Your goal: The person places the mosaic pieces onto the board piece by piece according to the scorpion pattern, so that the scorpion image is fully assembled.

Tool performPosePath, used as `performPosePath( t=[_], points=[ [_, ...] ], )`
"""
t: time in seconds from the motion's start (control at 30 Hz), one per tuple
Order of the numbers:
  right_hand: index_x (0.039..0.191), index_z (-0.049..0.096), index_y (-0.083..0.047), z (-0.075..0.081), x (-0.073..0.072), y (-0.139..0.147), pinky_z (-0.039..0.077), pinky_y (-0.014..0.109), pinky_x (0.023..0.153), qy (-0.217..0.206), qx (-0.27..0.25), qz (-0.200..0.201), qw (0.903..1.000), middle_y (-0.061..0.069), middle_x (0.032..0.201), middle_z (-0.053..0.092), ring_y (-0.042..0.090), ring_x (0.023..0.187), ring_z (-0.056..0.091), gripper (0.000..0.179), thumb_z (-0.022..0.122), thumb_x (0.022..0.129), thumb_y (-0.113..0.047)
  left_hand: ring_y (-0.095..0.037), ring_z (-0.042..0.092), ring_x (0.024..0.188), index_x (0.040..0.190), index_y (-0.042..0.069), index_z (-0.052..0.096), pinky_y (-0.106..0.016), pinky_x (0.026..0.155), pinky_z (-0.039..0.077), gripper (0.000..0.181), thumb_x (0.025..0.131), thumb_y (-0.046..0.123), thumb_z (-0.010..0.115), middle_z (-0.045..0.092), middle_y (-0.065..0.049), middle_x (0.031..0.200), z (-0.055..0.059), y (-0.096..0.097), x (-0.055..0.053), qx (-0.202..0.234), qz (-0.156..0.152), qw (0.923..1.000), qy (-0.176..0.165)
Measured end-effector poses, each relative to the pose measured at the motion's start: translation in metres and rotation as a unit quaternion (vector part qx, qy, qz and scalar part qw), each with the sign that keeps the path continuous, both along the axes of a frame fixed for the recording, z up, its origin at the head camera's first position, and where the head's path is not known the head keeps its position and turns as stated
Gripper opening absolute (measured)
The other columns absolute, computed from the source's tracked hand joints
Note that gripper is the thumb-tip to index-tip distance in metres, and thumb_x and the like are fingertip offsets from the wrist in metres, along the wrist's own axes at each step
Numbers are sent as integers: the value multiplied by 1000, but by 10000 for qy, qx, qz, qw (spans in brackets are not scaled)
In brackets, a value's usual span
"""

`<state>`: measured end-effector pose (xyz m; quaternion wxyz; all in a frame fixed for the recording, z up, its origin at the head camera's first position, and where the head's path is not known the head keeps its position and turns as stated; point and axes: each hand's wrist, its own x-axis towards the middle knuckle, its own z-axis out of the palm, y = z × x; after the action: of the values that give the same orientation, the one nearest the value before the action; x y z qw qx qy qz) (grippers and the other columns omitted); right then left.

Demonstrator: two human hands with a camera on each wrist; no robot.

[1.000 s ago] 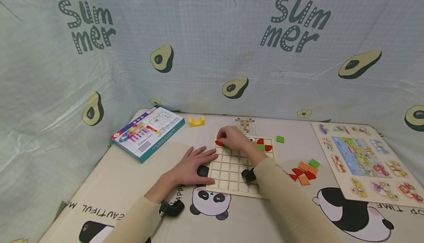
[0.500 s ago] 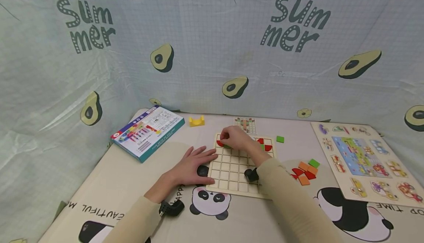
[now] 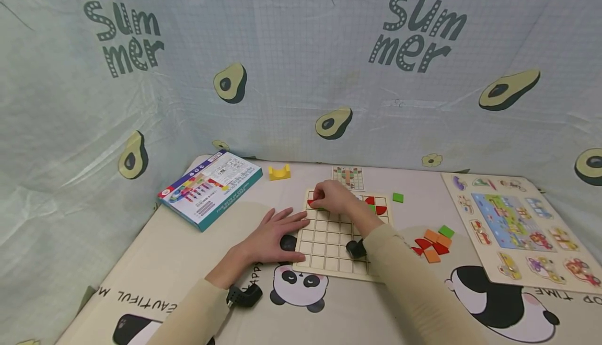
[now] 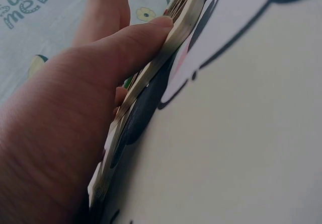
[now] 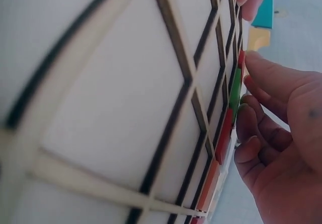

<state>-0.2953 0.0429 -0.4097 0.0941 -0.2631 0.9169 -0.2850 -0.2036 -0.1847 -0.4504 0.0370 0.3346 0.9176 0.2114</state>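
Note:
A wooden grid board [image 3: 324,253] lies on the table, with red and green pieces in its far rows. My left hand [image 3: 273,238] is spread along the board's left edge; its thumb [image 4: 151,32] rests against the rim in the left wrist view. My right hand [image 3: 336,198] reaches over the far left corner, thumb and index finger pinching a red piece [image 5: 242,59] in the right wrist view. Beside that piece sit a green piece [image 5: 235,90] and another red one [image 5: 224,133]. The right hand hides part of the far row in the head view.
Behind the board lies a printed pattern card [image 3: 348,179]. A green square [image 3: 397,197] and a pile of loose orange, red and green pieces [image 3: 431,256] are to the right, before a picture puzzle board [image 3: 463,204]. A box [image 3: 211,188] and yellow arch block [image 3: 279,173] stand left.
My right hand shifts slightly right from the far left corner, uncovering more of the red there, and then stays nearly in place. My left hand keeps its position.

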Motion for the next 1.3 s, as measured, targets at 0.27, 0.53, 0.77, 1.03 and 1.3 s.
performPosePath(
  t=[0.27, 0.53, 0.77, 1.03, 1.3],
  points=[
    [99, 69, -6, 10, 1, 17, 50, 33, 75, -13, -443, -76, 9990, 2, 88, 64, 16, 79, 58, 12, 71, 96, -18, -27, 16, 152, 155, 25, 44, -59, 119, 1, 84, 85, 65, 68, 32, 6, 163, 0, 1, 0, -78, 76, 9999, -35],
    [103, 70, -4, 20, 5, 42, 49, 35, 73, 119, -700, -74, 9974, 3, 89, 63, 18, 80, 56, 13, 71, 96, -16, -28, 16, 152, 155, 25, 44, -60, 119, 1, 85, 84, 65, 68, 32, 5, 163, 1, 1, 0, -51, 90, 9999, -69],
    [106, 68, -2, 19, 12, 70, 48, 35, 73, 160, -823, -119, 9964, 3, 89, 62, 19, 80, 55, 17, 72, 95, -16, -29, 16, 152, 155, 25, 44, -60, 119, 1, 85, 84, 65, 67, 32, 4, 163, 0, 1, 0, -31, 61, 10000, -71],
    [111, 68, 2, 19, 25, 99, 49, 38, 77, 121, -960, -428, 9944, 6, 93, 63, 23, 86, 56, 24, 72, 94, -15, -29, 17, 152, 155, 24, 45, -60, 119, 2, 85, 84, 65, 68, 33, 4, 162, 0, 1, 0, -10, 49, 10000, -52],
    [114, 69, 0, 15, 35, 126, 50, 36, 75, 63, -817, -697, 9942, 4, 94, 63, 22, 85, 56, 26, 73, 94, -18, -30, 17, 152, 154, 23, 46, -61, 118, 2, 84, 85, 64, 68, 33, 3, 162, 3, 1, 1, -4, 33, 10000, -70]
  ],
)
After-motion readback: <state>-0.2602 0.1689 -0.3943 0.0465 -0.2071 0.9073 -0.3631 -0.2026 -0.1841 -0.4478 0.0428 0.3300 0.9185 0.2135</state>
